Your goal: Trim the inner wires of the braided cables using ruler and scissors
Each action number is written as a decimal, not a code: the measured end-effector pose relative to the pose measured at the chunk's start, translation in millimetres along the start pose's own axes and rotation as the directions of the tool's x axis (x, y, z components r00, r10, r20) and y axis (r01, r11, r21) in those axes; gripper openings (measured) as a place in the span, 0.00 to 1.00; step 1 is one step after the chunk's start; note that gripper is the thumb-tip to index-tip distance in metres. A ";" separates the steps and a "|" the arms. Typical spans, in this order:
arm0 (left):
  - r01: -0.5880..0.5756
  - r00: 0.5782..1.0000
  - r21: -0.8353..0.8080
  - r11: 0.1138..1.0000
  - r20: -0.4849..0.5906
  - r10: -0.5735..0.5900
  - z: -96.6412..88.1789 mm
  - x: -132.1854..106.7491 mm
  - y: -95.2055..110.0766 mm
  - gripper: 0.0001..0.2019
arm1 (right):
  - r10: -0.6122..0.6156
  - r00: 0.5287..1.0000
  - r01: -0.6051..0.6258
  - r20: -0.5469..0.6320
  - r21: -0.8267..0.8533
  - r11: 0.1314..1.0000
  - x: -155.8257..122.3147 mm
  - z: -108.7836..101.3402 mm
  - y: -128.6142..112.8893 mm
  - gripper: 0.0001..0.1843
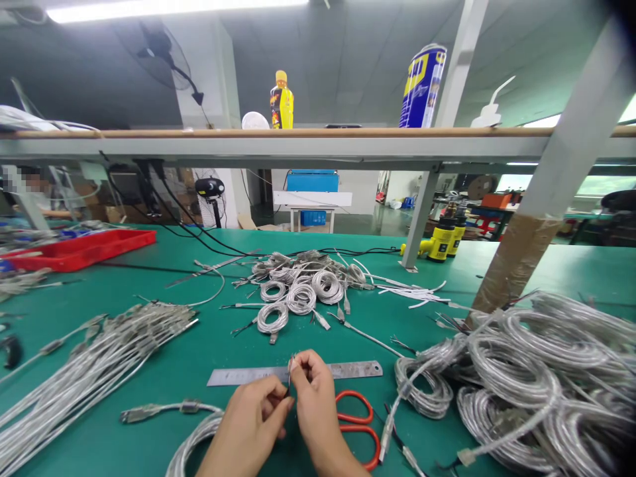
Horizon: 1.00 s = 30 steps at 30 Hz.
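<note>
My left hand (256, 417) and my right hand (318, 401) meet low in the middle of the head view, fingertips pinched. Between them run thin wires (289, 379), partly dark, mostly hidden by the fingers. Beneath my left forearm lies a coiled clear-jacketed cable (191, 444) with a USB plug (140, 414); whether the wires belong to it I cannot tell. Just beyond my fingers a steel ruler (238, 376) lies crosswise on the green tabletop (189, 341). Red-handled scissors (358, 427) rest right of my right hand, their blades hidden.
Several small cable coils (301, 299) are heaped ahead. Straight cables (109, 364) lie in a bundle at left, larger coils (521, 371) at right. A red tray (84, 250) stands far left. A slanted post (527, 238) and a shelf edge (318, 147) frame the bench.
</note>
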<state>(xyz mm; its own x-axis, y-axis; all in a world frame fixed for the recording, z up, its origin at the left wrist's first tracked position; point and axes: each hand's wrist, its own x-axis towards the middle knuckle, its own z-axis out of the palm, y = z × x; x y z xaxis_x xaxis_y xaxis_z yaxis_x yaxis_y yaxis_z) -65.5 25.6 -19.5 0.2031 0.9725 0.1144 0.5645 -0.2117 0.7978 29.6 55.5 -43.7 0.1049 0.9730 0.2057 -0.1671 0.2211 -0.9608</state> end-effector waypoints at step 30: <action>0.055 0.994 -0.194 0.979 -0.087 -0.073 -10.2 1.9 2.9 0.08 | -0.049 0.998 0.043 0.042 0.122 0.992 -2.5 -0.9 -12.1 0.13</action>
<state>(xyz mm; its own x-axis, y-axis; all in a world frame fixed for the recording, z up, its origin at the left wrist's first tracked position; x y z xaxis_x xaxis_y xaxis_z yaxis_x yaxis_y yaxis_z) -71.6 27.8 -10.8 0.0909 0.9902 0.1064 0.4084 -0.1345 0.9028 32.2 50.4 -32.8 0.0719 0.9630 0.2599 -0.2812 0.2695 -0.9210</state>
